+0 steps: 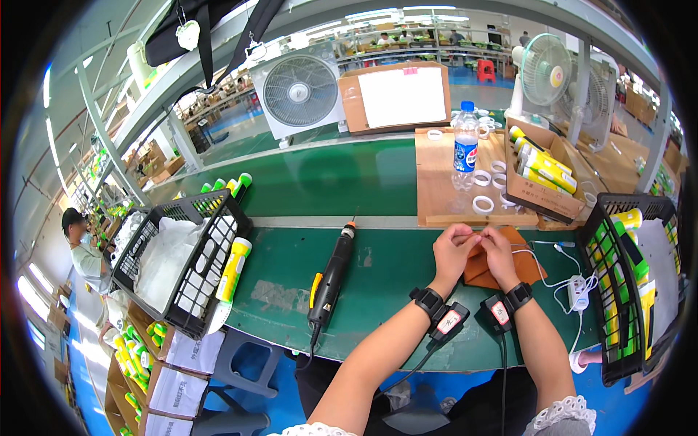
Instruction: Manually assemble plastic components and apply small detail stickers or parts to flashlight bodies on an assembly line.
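My left hand [454, 256] and my right hand [497, 257] meet fingertip to fingertip over the green bench. Both are closed in a pinch, and whatever sits between the fingers is too small to make out. Beneath them lies an orange-brown folded cloth or leather piece [529, 266], partly covered by the hands. A black electric screwdriver [333, 276] with a yellow lever rests on the bench to the left, its tip pointing away from me. By my right hand, a white cable runs to a white power strip [579, 293].
Black crates stand left [187, 320] and right [643, 349], the right one holding yellow-green flashlights. Beyond the hands, a wooden board [436, 182] carries a water bottle [465, 149], white rings [482, 205] and a cardboard box [542, 198] of flashlights. One flashlight [234, 270] leans against the left crate.
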Demonstrator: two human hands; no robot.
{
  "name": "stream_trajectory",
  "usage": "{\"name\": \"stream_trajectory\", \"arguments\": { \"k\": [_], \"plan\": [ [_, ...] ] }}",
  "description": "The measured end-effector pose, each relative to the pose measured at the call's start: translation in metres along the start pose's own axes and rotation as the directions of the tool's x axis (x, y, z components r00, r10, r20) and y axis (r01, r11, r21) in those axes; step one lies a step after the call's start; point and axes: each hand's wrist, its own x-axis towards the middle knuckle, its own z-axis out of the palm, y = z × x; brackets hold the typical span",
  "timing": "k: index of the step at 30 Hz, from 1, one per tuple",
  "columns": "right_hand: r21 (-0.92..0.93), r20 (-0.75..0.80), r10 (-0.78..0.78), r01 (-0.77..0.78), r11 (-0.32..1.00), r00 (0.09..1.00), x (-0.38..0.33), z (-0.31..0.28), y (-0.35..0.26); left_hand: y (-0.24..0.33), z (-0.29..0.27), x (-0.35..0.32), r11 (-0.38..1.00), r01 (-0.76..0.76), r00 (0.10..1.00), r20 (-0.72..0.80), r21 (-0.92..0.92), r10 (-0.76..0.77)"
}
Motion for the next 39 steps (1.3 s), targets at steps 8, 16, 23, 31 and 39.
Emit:
{"name": "stream_trajectory", "arguments": {
  "k": [8, 16, 23, 31, 39],
  "plan": [
    [0.073, -0.124, -0.079, 0.089, 0.993, 0.989, -0.001, -0.003, -0.015, 0.0, 0.002, -0.001, 0.998, 0.02, 1.0, 0.002, -0.055, -0.02],
    [0.25, 0.014, 0.012, -0.015, 0.968, 1.0, 0.004, 0.0, 0.002, 0.001, -0.001, 0.001, 0.996, 0.043, 0.999, 0.017, -0.084, -0.042],
    [0.252, 0.102, 0.077, -0.1, 0.963, 0.992, 0.002, -0.003, -0.002, 0.003, -0.001, -0.001, 0.997, 0.068, 0.998, -0.016, -0.026, -0.068],
    [0.126, 0.1, -0.11, 0.097, 0.987, 0.989, 0.0, 0.005, -0.011, 0.008, -0.003, 0.001, 0.968, 0.149, 0.987, -0.028, -0.2, -0.158],
    [0.024, -0.098, -0.07, 0.072, 0.997, 0.993, 0.001, 0.002, -0.012, 0.008, 0.005, 0.0, 0.984, 0.083, 0.997, 0.003, -0.156, -0.083]
  ]
}}
